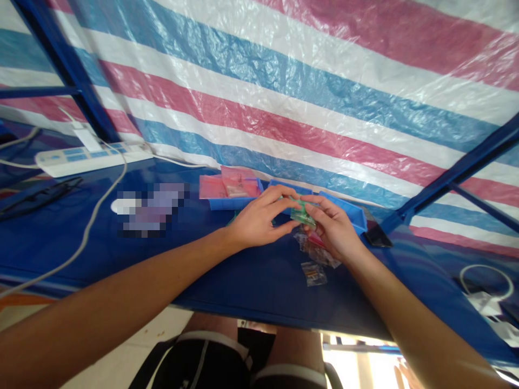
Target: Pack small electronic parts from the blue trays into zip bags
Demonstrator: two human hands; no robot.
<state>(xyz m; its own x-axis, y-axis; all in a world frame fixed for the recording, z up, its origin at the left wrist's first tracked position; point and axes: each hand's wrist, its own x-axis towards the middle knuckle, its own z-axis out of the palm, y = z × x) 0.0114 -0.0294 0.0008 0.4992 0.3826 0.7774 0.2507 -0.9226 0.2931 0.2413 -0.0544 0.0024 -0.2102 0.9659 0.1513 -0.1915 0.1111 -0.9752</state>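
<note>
Left edge: I read a white power strip (89, 159) at the back of the table (251, 286), with a white cable (90, 227) running forward across it.

Rear left: a blue plastic tray (231, 203) holds pink zip bags (239, 182), behind the left hand.

Left hand (259, 219): fingers curled and close together, tips at the packet's left end.

Green plastic packet (303, 213): held between both hands, above the table; long axis slants from upper left to lower right.

Right hand (334, 229): the nearer hand, fingers pressed together, pinching the packet's right end and partly covering it.

Below right hand: a clear plastic bag (312, 251) with red contents; a small clear bag (313, 274) just beside it, toward me.

Rear right: a second blue tray (344, 208).
</note>
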